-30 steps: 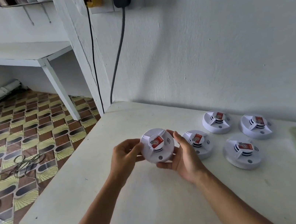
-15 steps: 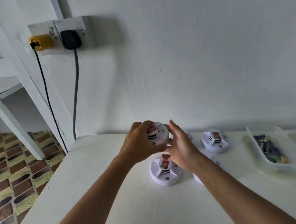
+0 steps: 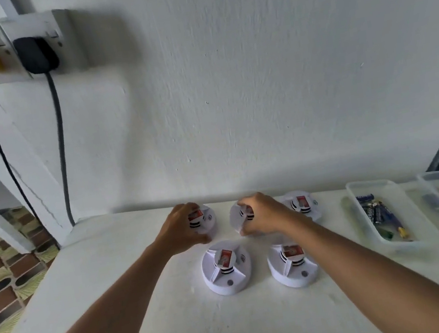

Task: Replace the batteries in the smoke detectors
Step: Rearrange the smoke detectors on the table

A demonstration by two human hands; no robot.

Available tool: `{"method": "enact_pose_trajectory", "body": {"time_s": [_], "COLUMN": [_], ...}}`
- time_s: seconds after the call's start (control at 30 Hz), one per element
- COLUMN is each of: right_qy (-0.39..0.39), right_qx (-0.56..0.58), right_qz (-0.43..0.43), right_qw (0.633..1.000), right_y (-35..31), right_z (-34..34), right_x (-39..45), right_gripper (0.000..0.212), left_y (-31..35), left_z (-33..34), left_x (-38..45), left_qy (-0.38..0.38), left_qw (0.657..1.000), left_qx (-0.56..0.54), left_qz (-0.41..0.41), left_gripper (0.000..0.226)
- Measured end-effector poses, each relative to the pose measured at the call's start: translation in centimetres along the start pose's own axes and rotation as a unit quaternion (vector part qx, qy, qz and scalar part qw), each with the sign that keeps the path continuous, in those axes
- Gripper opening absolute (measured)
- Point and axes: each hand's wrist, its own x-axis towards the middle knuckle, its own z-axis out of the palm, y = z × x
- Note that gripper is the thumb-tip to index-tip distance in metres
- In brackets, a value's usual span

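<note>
Both bare forearms reach forward from the lower corners and converge toward the middle of the view. The left hand (image 3: 183, 229) lies palm down, knuckles up, its fingers curled round a smoke detector (image 3: 203, 222) — the right hand (image 3: 263, 215) mirrors it just beside, fingers bent and closed on a second detector (image 3: 238, 218). The two hands sit level, near each other but apart.

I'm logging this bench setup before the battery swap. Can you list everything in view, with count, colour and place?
Smoke detectors: five, white with red labels, on the table; three at the back, two in front.
Trays: two, clear plastic, right side, holding batteries.
Table: one, white.
Plugs: two, yellow and black, in wall sockets, upper left.
Left hand: grips back-left detector.
Right hand: grips back-middle detector.
</note>
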Motion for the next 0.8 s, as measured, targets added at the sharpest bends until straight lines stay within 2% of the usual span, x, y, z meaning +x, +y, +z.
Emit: {"method": "enact_pose_trajectory", "body": {"time_s": [0.07, 0.3, 0.43, 0.5, 0.6, 0.7, 0.8], "right_qy": [-0.009, 0.020, 0.019, 0.036, 0.111, 0.189, 0.201], "right_qx": [-0.035, -0.051, -0.073, -0.030, 0.089, 0.143, 0.169], "right_qz": [-0.003, -0.012, -0.035, -0.041, -0.040, -0.034, -0.038], "right_qw": [0.999, 0.998, 0.997, 0.998, 0.989, 0.971, 0.964], "right_y": [0.3, 1.1, 0.7, 0.9, 1.1, 1.2, 1.6], "right_z": [0.3, 1.3, 1.9, 1.2, -0.3, -1.8, -2.6], "right_x": [0.3, 0.8, 0.1, -0.4, -0.8, -1.9, -3.4], "right_gripper": [0.089, 0.080, 0.082, 0.079, 0.067, 0.058, 0.053], "left_y": [-0.4, -1.1, -1.3, -0.1, 3.8, 7.8, 9.0], "left_z": [0.4, 1.0, 0.3, -0.2, -0.4, 1.1, 3.7], "left_x": [0.2, 0.5, 0.0, 0.3, 1.8, 3.3, 4.3], "left_qy": [0.000, -0.012, -0.032, -0.005, 0.032, -0.016, -0.099], "left_qw": [1.000, 1.000, 0.999, 0.999, 0.993, 0.990, 0.986], "left_qx": [-0.002, -0.014, 0.023, 0.036, 0.045, 0.051, 0.097], "left_qz": [0.001, 0.008, 0.000, 0.025, 0.103, 0.128, 0.090], "left_gripper": [0.084, 0.084, 0.103, 0.102, 0.082, 0.067, 0.069]}}
